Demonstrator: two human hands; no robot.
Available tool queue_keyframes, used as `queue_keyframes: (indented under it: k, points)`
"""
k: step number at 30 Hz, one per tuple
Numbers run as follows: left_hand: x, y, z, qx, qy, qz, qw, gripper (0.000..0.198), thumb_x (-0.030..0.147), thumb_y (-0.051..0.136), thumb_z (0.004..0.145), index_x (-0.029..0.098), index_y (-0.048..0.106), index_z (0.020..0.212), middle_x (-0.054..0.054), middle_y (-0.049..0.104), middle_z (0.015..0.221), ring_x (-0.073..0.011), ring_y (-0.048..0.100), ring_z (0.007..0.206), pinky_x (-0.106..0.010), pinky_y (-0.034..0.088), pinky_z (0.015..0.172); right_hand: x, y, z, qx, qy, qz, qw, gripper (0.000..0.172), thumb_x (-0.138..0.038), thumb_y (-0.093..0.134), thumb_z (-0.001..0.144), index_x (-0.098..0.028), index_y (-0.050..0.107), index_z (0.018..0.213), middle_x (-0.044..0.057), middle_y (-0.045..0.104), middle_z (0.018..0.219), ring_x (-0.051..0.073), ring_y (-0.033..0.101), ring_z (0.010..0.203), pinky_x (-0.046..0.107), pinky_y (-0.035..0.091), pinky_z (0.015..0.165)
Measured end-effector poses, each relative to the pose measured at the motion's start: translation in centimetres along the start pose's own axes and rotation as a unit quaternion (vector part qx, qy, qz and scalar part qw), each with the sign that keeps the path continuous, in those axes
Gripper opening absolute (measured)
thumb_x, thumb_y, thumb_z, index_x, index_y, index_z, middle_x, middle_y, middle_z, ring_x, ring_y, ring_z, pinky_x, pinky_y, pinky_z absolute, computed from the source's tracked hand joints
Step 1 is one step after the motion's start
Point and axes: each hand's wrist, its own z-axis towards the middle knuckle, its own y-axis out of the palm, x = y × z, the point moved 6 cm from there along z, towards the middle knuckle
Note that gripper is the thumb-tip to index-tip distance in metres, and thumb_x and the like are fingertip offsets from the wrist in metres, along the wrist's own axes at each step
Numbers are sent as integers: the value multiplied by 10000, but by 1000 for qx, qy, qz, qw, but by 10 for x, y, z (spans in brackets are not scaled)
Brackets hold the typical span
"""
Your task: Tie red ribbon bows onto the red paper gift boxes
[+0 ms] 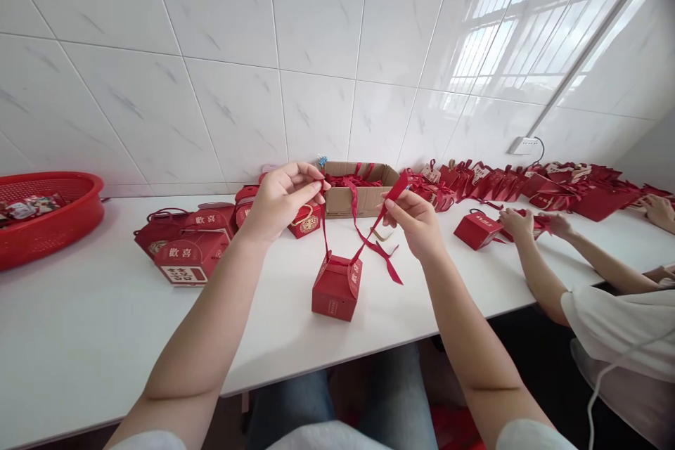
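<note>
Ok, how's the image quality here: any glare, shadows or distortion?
Head view: bright window reflection on the glossy wall tiles, upper right; head view: faint soft shadow on the white table near the front red box; head view: tile seams fan outward, wide-angle style; head view: left hand and right hand fairly sharp.

I see a long white surface (285, 323) along a glossy, grey-veined pale tile wall (316, 21), a barred window's reflection (496, 42) gleaming to my right above a white power socket (522, 145).
</note>
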Motion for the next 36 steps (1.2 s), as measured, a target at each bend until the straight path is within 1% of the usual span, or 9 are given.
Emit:
queue_keyframes:
  k: [6, 10, 15, 17, 20, 23, 26, 31, 36]
  points:
    - [2, 3, 6, 15, 9, 21, 1000, 312, 274, 732, 702, 188, 597, 970, -35, 696, 818, -154, 645, 712, -246, 494, 613, -14, 12, 7, -8, 8, -24, 1000, 250, -433, 671, 763, -189, 670, 815, 38, 704, 816, 84, 549, 535, 223, 367, 470]
    - [-2, 5, 9, 32, 6, 32, 999, 334, 314, 754, 683, 172, 636, 962, -66, 713, 857, -190, 671, 729, -280, 521, 628, -19, 15, 8, 1, 5, -69, 998, 293, -465, 651, 769, -174, 659, 741, 38, 684, 757, 87, 523, 534, 221, 346, 449]
    - [1, 8, 7, 51, 21, 74, 996, 268, 349, 750, 691, 163, 666, 865, -80, 724, 848, -200, 677, 744, -300, 538, 669, -26, 20, 10, -1, -34, -88, 996, 302, -429, 643, 789, -175, 613, 630, -33, 488, 542, 67, 405, 489, 222, 300, 463]
    - [5, 10, 3, 48, 28, 88, 995, 254, 348, 742, 701, 166, 671, 862, -77, 727, 832, -203, 678, 737, -307, 538, 669, -27, 21, 12, -6, -39, -88, 995, 326, -421, 639, 795, -173, 570, 594, -47, 410, 528, 61, 339, 482, 228, 249, 457]
    - [14, 12, -3, 42, 40, 123, 991, 239, 336, 715, 732, 170, 682, 902, -68, 729, 779, -220, 675, 780, -319, 534, 692, -29, 21, 14, -11, -40, -101, 994, 343, -419, 644, 791, -173, 536, 579, -49, 361, 538, 62, 287, 493, 239, 203, 464]
    - [23, 12, -10, 51, 56, 146, 986, 240, 321, 710, 741, 181, 691, 935, -61, 731, 760, -240, 666, 840, -327, 531, 707, -34, 19, 15, -12, -43, -106, 993, 331, -428, 661, 772, -175, 559, 583, -45, 359, 539, 69, 284, 505, 242, 197, 468]
    - [26, 11, -12, 62, 60, 146, 985, 216, 310, 732, 717, 186, 695, 890, -55, 729, 740, -249, 664, 845, -326, 534, 694, -37, 17, 14, -6, -40, -93, 995, 334, -438, 676, 751, -177, 572, 570, -43, 367, 531, 72, 290, 506, 241, 213, 469]
    - [17, 11, -10, 60, 26, 131, 989, 170, 317, 747, 700, 176, 680, 767, -67, 732, 784, -234, 681, 805, -324, 536, 714, -29, 15, 8, -10, -21, -99, 995, 320, -432, 679, 750, -179, 598, 572, -41, 366, 537, 75, 297, 516, 246, 241, 488]
    - [9, 15, -4, 54, 16, 69, 996, 206, 330, 762, 680, 161, 686, 768, -73, 726, 808, -234, 687, 830, -313, 550, 708, -18, 12, 7, 9, 1, -84, 996, 248, -438, 682, 749, -197, 688, 689, -28, 436, 572, 85, 362, 541, 241, 277, 493]
